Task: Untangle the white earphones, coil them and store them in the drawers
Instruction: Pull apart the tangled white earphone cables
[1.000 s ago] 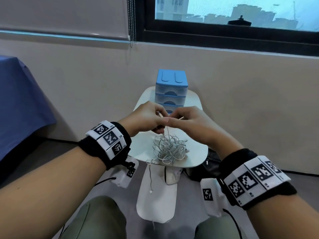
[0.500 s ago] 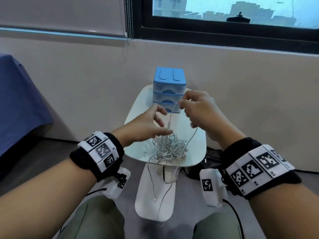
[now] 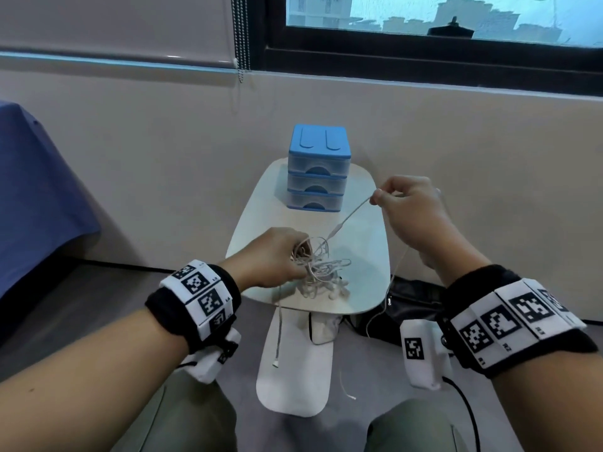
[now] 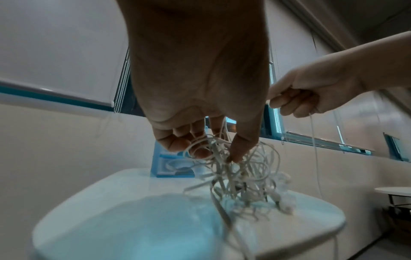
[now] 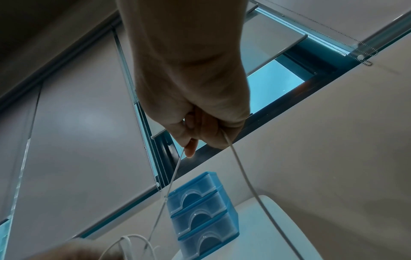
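White tangled earphone cable [image 3: 321, 267] on white oval side table [image 3: 368, 256]; left hand [image 3: 277, 256] fingers curled into clump, anchoring it. Right hand [image 3: 411, 207] pinches one strand, raised to draw slack free. Blue plastic three-drawer unit [image 3: 318, 172] behind, drawers closed.

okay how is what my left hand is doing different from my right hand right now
The left hand is low over the table, its fingers in the tangled earphones; the right hand is raised higher, beside the drawers. The left grips a bundle of loops; the right pinches one strand, drawn taut from the tangle. Both hold the same white cable.
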{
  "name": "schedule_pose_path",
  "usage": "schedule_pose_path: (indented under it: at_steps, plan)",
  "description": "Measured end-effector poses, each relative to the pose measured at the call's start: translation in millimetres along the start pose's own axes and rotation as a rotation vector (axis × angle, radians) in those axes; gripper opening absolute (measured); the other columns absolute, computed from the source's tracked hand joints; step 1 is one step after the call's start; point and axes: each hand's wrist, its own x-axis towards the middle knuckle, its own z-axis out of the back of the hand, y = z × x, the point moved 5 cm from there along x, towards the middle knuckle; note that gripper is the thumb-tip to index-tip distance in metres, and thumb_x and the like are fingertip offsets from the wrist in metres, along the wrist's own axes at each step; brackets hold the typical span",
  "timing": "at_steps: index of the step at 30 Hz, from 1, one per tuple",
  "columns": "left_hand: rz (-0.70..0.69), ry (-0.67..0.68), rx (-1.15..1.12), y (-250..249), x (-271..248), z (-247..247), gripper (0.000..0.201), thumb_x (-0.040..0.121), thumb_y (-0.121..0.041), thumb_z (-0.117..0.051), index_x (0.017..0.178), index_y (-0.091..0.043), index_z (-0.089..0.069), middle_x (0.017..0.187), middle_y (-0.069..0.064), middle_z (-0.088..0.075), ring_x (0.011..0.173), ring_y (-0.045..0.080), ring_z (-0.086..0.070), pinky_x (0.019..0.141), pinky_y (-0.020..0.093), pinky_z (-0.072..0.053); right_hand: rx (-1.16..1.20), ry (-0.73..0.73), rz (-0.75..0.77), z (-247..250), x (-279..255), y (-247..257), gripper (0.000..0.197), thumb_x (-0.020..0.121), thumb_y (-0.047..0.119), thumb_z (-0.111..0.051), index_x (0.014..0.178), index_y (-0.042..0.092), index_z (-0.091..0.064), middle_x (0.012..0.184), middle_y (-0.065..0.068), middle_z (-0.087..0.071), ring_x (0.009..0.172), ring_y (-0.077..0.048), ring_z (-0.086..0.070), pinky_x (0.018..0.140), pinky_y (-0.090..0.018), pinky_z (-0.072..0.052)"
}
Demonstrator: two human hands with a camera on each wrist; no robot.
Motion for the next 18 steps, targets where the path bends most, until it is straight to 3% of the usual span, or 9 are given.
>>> schedule_pose_path:
  at_steps: [3, 6, 9, 12, 14, 18]
  plan:
    - [-0.004, -0.014, 0.073, -1, 7, 20, 0.015, 0.077, -0.016, -0.077, 0.090, -0.016, -0.070, 0.092, -0.001, -0.065, 0.085, 0.019, -0.059, 0.076, 0.034, -0.050, 0.000, -0.012, -0.018, 7, 3, -4, 0.019, 0.093, 0.020, -0.063, 0.078, 0.013, -0.073, 0.065, 0.003, -0.050, 0.051, -0.014, -0.038, 0.038, -0.016, -0.030]
    - [-0.016, -0.038, 0.186, -4, 14, 41, 0.013, 0.081, -0.019, -0.074, 0.093, -0.024, -0.072, 0.097, -0.007, -0.064, 0.091, 0.016, -0.061, 0.077, 0.033, -0.052, 0.021, 0.015, -0.095, 5, 4, -10, 0.021, 0.089, 0.014, -0.059, 0.073, 0.013, -0.073, 0.046, 0.012, -0.045, 0.042, -0.012, -0.035, 0.045, -0.023, -0.032]
    - [-0.028, -0.033, 0.275, -4, 20, 44, 0.020, 0.083, -0.017, -0.072, 0.099, -0.029, -0.072, 0.101, -0.010, -0.056, 0.097, 0.015, -0.058, 0.075, 0.030, -0.043, -0.008, 0.170, -0.164, -11, 1, -20, 0.021, 0.089, 0.008, -0.059, 0.074, 0.011, -0.074, 0.057, 0.000, -0.049, 0.048, -0.019, -0.036, 0.044, -0.023, -0.031]
    - [-0.021, -0.093, 0.242, 1, 17, 36, 0.038, 0.082, -0.019, -0.075, 0.117, -0.030, -0.066, 0.107, -0.011, -0.048, 0.103, 0.017, -0.052, 0.083, 0.034, -0.045, -0.028, 0.312, -0.254, -32, -8, -37, 0.017, 0.093, 0.013, -0.061, 0.082, 0.010, -0.074, 0.062, -0.003, -0.046, 0.050, -0.020, -0.035, 0.042, -0.020, -0.030]
    - [-0.026, -0.176, 0.196, 4, 12, 33, 0.045, 0.082, -0.021, -0.077, 0.121, -0.031, -0.057, 0.106, -0.011, -0.045, 0.101, 0.015, -0.051, 0.082, 0.035, -0.046, -0.002, 0.352, -0.283, -43, -11, -49, 0.022, 0.098, 0.024, -0.062, 0.083, 0.011, -0.072, 0.062, -0.002, -0.045, 0.051, -0.019, -0.035, 0.045, -0.023, -0.031]
    - [-0.044, -0.259, 0.121, 4, 3, 34, 0.035, 0.085, -0.019, -0.075, 0.109, -0.032, -0.053, 0.102, -0.009, -0.046, 0.085, 0.004, -0.049, 0.068, 0.027, -0.041, 0.001, 0.355, -0.279, -54, -9, -65, 0.026, 0.100, 0.033, -0.060, 0.088, 0.013, -0.072, 0.067, -0.005, -0.048, 0.056, -0.021, -0.043, 0.045, -0.024, -0.038]
